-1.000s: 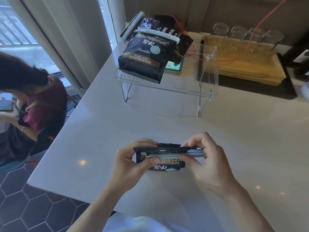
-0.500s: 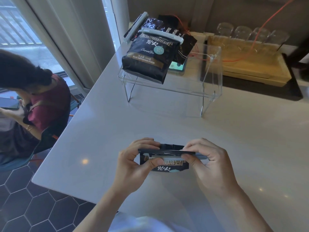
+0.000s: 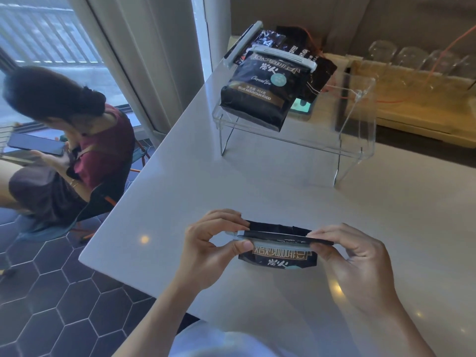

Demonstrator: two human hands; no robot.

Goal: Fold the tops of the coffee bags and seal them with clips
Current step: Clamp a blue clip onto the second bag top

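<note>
A black coffee bag [image 3: 279,257] stands on the white counter [image 3: 257,191] near its front edge. A long pale grey clip [image 3: 273,242] runs across the bag's folded top. My left hand [image 3: 210,251] pinches the clip's left end and the fold between thumb and fingers. My right hand [image 3: 356,264] pinches the right end of the fold and clip. Further back, a clipped coffee bag [image 3: 260,91] leans on a clear acrylic stand [image 3: 358,119], with two more dark bags [image 3: 309,60] behind it.
A wooden tray [image 3: 422,106] with upturned glasses [image 3: 409,57] sits at the back right, crossed by an orange cable. A phone [image 3: 301,106] lies under the stand. A seated person [image 3: 72,140] with a phone is left of the counter, beside the window.
The clip has slid leftward along the fold; its end now sticks out at my left hand instead of at my right. My head has turned, so the view has shifted.
</note>
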